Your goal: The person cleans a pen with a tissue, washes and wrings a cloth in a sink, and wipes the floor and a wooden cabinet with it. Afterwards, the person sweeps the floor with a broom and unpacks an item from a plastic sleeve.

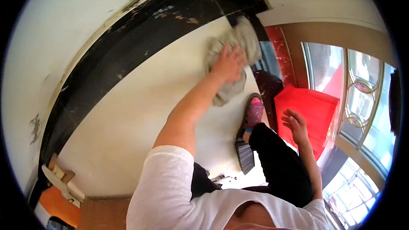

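Note:
My left hand (230, 63) lies with fingers spread on a crumpled grey-beige cloth (248, 40), which rests on the pale floor (140, 98) by the black border. The cloth bunches out past the fingertips and below the palm. Off to the right, my right hand (295, 123) hangs in front of a red bag (306, 106), its fingers loosely bent and apart, holding nothing. Whether it touches the bag I cannot tell.
My foot in a purple shoe (254, 113) stands beside a dark brush head (245, 156). Small debris (223, 179) lies near my legs. A black border (106, 64) runs along the wall. Glass door panels (362, 89) are at the right, a wooden object (57, 172) at lower left.

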Demonstrator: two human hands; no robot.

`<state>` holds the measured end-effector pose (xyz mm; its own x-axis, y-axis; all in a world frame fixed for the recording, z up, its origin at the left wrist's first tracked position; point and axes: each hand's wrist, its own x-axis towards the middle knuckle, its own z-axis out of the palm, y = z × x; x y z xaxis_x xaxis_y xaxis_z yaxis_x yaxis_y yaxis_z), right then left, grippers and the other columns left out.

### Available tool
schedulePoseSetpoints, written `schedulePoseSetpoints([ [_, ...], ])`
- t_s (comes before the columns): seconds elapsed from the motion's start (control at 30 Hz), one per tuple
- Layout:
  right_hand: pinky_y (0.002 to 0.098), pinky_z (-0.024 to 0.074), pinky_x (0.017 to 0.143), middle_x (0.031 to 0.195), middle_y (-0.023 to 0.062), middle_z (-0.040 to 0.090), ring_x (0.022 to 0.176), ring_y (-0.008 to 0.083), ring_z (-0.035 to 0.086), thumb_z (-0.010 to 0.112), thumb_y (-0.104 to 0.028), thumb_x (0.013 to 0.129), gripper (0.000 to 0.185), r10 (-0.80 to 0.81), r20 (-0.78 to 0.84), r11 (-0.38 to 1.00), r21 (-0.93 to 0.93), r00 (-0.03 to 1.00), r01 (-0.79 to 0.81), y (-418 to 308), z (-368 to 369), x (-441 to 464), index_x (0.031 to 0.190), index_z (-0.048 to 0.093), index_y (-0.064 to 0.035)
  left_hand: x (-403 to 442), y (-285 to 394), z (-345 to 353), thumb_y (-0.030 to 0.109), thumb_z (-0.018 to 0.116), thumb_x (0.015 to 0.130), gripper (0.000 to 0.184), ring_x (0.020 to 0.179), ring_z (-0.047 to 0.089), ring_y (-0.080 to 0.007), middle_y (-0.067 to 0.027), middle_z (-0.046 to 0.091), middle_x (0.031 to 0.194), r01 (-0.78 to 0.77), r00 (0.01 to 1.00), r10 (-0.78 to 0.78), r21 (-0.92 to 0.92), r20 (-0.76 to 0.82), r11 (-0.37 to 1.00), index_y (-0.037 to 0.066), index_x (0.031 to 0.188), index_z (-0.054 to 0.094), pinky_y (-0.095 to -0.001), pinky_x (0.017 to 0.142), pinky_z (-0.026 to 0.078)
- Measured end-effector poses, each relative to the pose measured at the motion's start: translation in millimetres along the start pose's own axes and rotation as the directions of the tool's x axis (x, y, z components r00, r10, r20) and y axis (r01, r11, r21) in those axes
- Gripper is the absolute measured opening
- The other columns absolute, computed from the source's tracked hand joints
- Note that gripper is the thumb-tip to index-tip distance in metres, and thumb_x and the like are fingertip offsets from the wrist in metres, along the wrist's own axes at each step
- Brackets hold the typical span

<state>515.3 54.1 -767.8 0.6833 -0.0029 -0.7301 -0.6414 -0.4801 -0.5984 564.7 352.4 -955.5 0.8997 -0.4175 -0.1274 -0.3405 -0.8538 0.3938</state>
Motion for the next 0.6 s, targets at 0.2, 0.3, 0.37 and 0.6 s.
schedulePoseSetpoints([
  [0.2, 0.0317, 0.0448, 0.078, 0.113, 0.0107, 0.05, 0.097, 0.0217, 0.054, 0.046, -0.017, 0.086, 0.036, -0.024, 0.099, 0.996, -0.078, 0.995, 0.032, -3.8, 15.3, 11.9, 0.119, 0.043, -0.002, -164.1, 9.9, 30.9, 0.043, 0.048, 0.075, 0.055, 0.13, 0.011, -0.0254, -0.0008, 0.023, 0.139, 0.037, 0.999, -0.037, -0.037, -0.001, 0.999, 0.023, 0.126, 0.039, -0.0555, 0.1, 0.005],
  [0.3, 0.0308, 0.0448, 0.078, 0.113, 0.0105, 0.05, 0.096, 0.0199, 0.054, 0.046, -0.019, 0.087, 0.036, -0.064, 0.089, 0.971, -0.226, 0.994, 0.083, -24.5, 38.8, 11.2, 0.119, 0.043, -0.0021, -274.6, -11.6, 29.9, 0.042, 0.054, 0.07, 0.058, 0.127, 0.018, -0.0263, -0.0021, 0.03, 0.134, 0.329, 0.932, -0.344, -0.13, -0.116, 0.935, 0.022, 0.122, 0.043, -0.0553, 0.098, 0.011],
  [0.37, 0.0301, 0.0447, 0.077, 0.113, 0.0098, 0.051, 0.096, 0.0191, 0.054, 0.046, -0.019, 0.087, 0.037, -0.069, 0.155, 0.95, -0.291, 0.985, 0.112, -27.9, 42.7, 19.6, 0.119, 0.043, -0.0024, -348.1, -21.4, 24.5, 0.039, 0.058, 0.066, 0.059, 0.124, 0.023, -0.0277, -0.0034, 0.034, 0.131, 0.556, 0.802, -0.569, -0.121, -0.179, 0.822, 0.021, 0.12, 0.045, -0.0554, 0.097, 0.014],
  [0.6, 0.027, 0.0448, 0.073, 0.107, 0.0067, 0.053, 0.091, 0.0158, 0.054, 0.046, -0.017, 0.086, 0.036, -0.086, 0.274, 0.811, -0.539, 0.958, 0.227, -65.1, 86.4, 29.9, 0.119, 0.043, -0.0037, -608.4, 12.8, 100.4, 0.032, 0.055, 0.069, 0.058, 0.123, 0.024, -0.0321, -0.0089, 0.032, 0.132, 0.992, -0.011, -0.948, -0.12, -0.317, 0.028, 0.018, 0.124, 0.041, -0.0549, 0.096, 0.018],
])
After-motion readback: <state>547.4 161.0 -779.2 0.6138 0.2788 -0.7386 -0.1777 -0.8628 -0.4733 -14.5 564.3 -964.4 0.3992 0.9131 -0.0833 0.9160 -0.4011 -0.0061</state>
